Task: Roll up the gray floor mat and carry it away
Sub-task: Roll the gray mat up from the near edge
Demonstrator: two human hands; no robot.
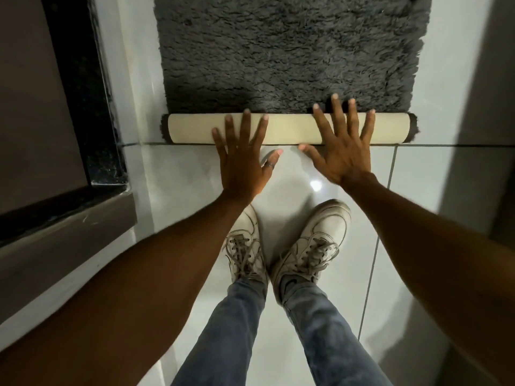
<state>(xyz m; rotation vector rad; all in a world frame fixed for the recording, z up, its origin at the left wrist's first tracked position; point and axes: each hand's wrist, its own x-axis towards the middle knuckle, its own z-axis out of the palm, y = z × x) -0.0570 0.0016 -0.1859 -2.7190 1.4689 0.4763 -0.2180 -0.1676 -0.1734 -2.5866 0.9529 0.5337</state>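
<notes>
The gray shaggy floor mat (292, 51) lies flat on the white tiled floor and stretches away from me. Its near edge is rolled into a thin tube (289, 128) that shows the cream backing. My left hand (241, 160) rests flat on the left half of the roll, fingers spread. My right hand (341, 146) lies flat on the right half, its fingertips reaching over the roll onto the gray pile. Neither hand is closed around the mat.
My two white sneakers (284, 246) stand on the glossy tiles just behind the roll. A dark door frame and threshold (83, 107) run along the left. A wall (487, 79) bounds the floor on the right, so the passage is narrow.
</notes>
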